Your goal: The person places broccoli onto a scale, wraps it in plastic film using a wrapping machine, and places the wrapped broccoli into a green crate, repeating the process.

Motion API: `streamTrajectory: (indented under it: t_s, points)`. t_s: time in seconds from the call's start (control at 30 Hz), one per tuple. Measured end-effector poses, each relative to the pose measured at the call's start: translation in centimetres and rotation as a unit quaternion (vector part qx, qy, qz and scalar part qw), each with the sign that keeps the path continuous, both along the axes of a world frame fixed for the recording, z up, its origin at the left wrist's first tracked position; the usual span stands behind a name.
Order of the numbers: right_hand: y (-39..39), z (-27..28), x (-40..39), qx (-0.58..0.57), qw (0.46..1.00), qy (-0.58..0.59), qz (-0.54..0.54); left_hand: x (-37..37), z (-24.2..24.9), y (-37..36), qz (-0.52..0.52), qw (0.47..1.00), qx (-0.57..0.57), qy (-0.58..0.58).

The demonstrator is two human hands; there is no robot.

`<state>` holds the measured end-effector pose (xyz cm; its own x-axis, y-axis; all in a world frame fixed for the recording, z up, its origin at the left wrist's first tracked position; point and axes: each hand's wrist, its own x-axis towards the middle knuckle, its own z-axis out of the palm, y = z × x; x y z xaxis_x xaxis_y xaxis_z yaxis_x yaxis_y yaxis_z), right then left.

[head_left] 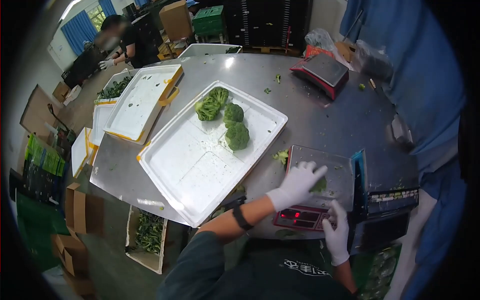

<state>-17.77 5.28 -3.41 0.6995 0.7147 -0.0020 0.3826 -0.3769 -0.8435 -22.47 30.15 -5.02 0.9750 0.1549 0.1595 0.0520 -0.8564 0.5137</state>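
My left hand [300,186], in a white glove, reaches over the metal pan [342,175] of a red digital scale [300,219]. Its fingers are stretched out and apart, with a green piece [319,185] showing just beneath them. My right hand [337,230], also gloved, is beside the scale's keypad, thumb and forefinger apart and nothing between them. Red digits glow on the scale's display. Left of the scale, a white foam tray [180,172] holds several broccoli heads [237,136] near its far side. A pale green broccoli scrap [281,156] lies at the pan's left edge.
A second red scale [322,72] stands at the back right. Another foam tray with yellow tape [142,102] rests at the table's left. A black-and-blue device [387,200] is right of my hands. A bin of greens [148,232] sits on the floor. Another person [130,45] works far left.
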Motion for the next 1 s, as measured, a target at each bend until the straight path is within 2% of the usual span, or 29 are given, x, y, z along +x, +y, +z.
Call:
streamTrajectory:
  t_s: [0.07,0.1,0.17,0.23,0.27,0.3,0.33,0.37,0.4,0.43,0.47,0.53,0.57,0.73,0.8,0.87,0.93,0.97,1.0]
  points:
    - [1.9,0.8,1.8,-0.011,0.985,-0.171,0.007,1.7,-0.8,-1.3,-0.038,0.999,0.011,-0.01]
    - [2.4,0.5,2.8,-0.011,0.99,-0.138,0.015,1.8,-1.0,-1.0,-0.04,0.999,0.012,-0.013]
    - [3.2,-0.9,3.9,-0.019,0.989,-0.141,0.028,0.2,-0.5,0.9,-0.139,0.98,-0.079,-0.122]
    - [4.1,-2.5,4.7,-0.015,0.993,-0.11,0.039,-1.4,0.7,5.2,-0.119,0.972,-0.164,-0.116]
    - [4.5,-2.5,4.7,-0.011,0.993,-0.108,0.035,-1.8,0.7,8.2,-0.004,0.976,-0.183,-0.115]
    - [5.3,-2.1,4.6,-0.014,0.991,-0.129,0.029,-3.2,0.9,8.8,0.251,0.94,-0.153,-0.173]
    - [5.8,-1.8,4.5,-0.017,0.988,-0.151,0.023,-3.5,-0.4,13.3,0.337,0.911,0.061,-0.231]
    - [6.3,-1.8,4.5,-0.01,0.987,-0.16,0.017,-4.8,-1.7,17.1,0.395,0.908,-0.034,-0.139]
    - [6.8,-1.5,4.5,-0.007,0.987,-0.161,0.011,-5.5,-2.3,18.9,0.493,0.862,-0.014,-0.117]
    - [7.1,-1.2,4.5,-0.025,0.984,-0.175,0.018,-6.1,-5.0,21.6,0.513,0.853,0.03,-0.095]
    - [7.4,-1.0,4.5,-0.043,0.981,-0.188,0.026,-6.2,-6.1,22.9,0.51,0.854,0.03,-0.097]
    - [7.5,-1.5,4.8,-0.053,0.974,-0.22,0.023,-6.1,-7.2,24.1,0.505,0.86,-0.044,-0.051]
    - [7.5,-2.5,5.4,-0.036,0.971,-0.234,0.019,-6.2,-6.8,23.8,0.466,0.876,-0.113,-0.04]
    - [6.7,-3.5,7.4,0.011,0.97,-0.24,-0.03,-6.3,-10.6,23.1,0.495,0.862,-0.1,-0.031]
    - [6.3,-3.6,8.2,0.038,0.975,-0.217,-0.012,-7.0,-11.8,23.4,0.469,0.862,-0.157,-0.11]
    - [6.1,-2.6,8.0,0.033,0.98,-0.196,-0.021,-7.6,-8.6,21.0,0.45,0.856,-0.201,-0.154]
    - [6.0,-2.9,8.4,0.057,0.982,-0.18,-0.016,-7.6,-5.4,17.5,0.454,0.843,-0.198,-0.209]
    - [6.2,-3.0,8.5,0.063,0.979,-0.193,-0.03,-7.3,-2.9,14.8,0.395,0.838,-0.281,-0.252]
    - [6.3,-3.2,8.8,0.059,0.979,-0.193,-0.036,-6.5,-1.7,12.6,0.39,0.84,-0.284,-0.249]
